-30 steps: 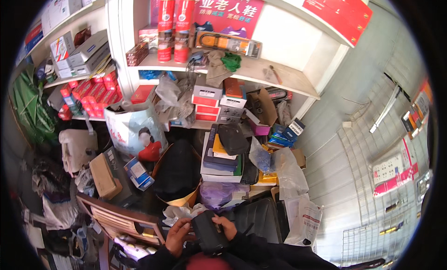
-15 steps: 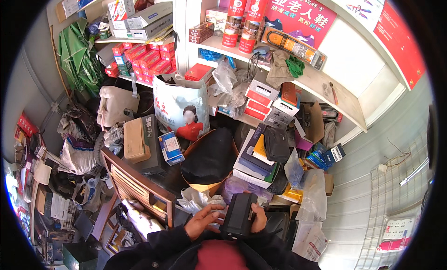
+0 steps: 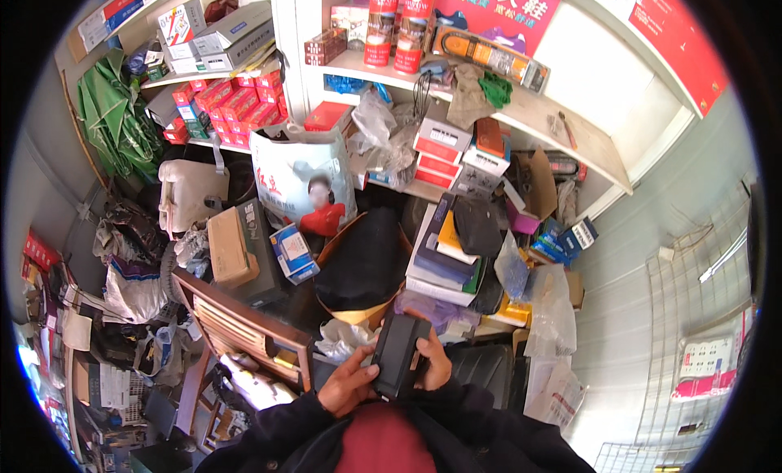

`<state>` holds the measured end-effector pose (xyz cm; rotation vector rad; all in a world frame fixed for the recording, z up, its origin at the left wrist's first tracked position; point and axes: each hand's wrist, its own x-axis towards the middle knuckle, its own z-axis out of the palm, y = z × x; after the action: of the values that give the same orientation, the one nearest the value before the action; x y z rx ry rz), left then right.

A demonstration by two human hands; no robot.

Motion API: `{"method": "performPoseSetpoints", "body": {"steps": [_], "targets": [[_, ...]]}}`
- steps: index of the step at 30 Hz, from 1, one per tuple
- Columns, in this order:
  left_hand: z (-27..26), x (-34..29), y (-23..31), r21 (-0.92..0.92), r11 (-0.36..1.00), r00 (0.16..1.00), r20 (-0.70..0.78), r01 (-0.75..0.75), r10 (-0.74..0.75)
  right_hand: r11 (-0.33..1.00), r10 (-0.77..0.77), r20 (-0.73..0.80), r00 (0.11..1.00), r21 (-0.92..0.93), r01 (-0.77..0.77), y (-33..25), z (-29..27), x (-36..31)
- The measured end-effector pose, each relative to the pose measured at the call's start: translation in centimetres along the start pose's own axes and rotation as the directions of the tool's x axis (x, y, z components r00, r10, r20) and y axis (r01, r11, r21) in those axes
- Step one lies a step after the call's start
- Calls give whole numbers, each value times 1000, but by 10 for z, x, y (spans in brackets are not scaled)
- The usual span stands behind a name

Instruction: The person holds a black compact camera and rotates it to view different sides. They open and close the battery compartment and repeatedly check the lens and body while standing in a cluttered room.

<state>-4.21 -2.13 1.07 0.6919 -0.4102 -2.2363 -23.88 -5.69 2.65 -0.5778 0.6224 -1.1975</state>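
A black oblong box-like object (image 3: 397, 351) is held upright in front of my chest; its exact kind does not show. My right hand (image 3: 435, 364) grips its right side, with the thumb along the near face. On the left side, my left hand (image 3: 349, 383) presses against it with thumb and fingers, some of them hidden behind it. Beyond the object lie crumpled white plastic bags (image 3: 344, 340) and a purple plastic bag (image 3: 436, 312).
A wooden chair (image 3: 244, 322) stands close on the left. Ahead are a large black bundle in a bag (image 3: 364, 261), a pale blue carrier bag (image 3: 285, 184) and stacked boxes (image 3: 436, 269). Loaded shelves (image 3: 529, 110) line the back; a wire grid (image 3: 692, 310) is at right.
The view has shifted slightly. My left hand's fingers, spread beside the black object before, now close against its left side. The object is tilted a little differently, with my right hand still gripping it.
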Motion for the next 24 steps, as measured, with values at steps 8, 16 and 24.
{"method": "performPoseSetpoints", "body": {"steps": [8, 16, 24], "targets": [[-2, -20, 8, 209, 951, 973, -3, -226, 231, 996, -34, 43, 999, 78, 30, 19, 7, -5], [-4, -42, 20, 527, 761, 897, 5, -379, 443, 996, 42, 9, 999, -75, -41, 29, 25, -1], [-6, -56, 29, 619, 691, 885, 13, -372, 465, 987, 159, 14, 987, -24, -158, 37, 33, 4]]}}
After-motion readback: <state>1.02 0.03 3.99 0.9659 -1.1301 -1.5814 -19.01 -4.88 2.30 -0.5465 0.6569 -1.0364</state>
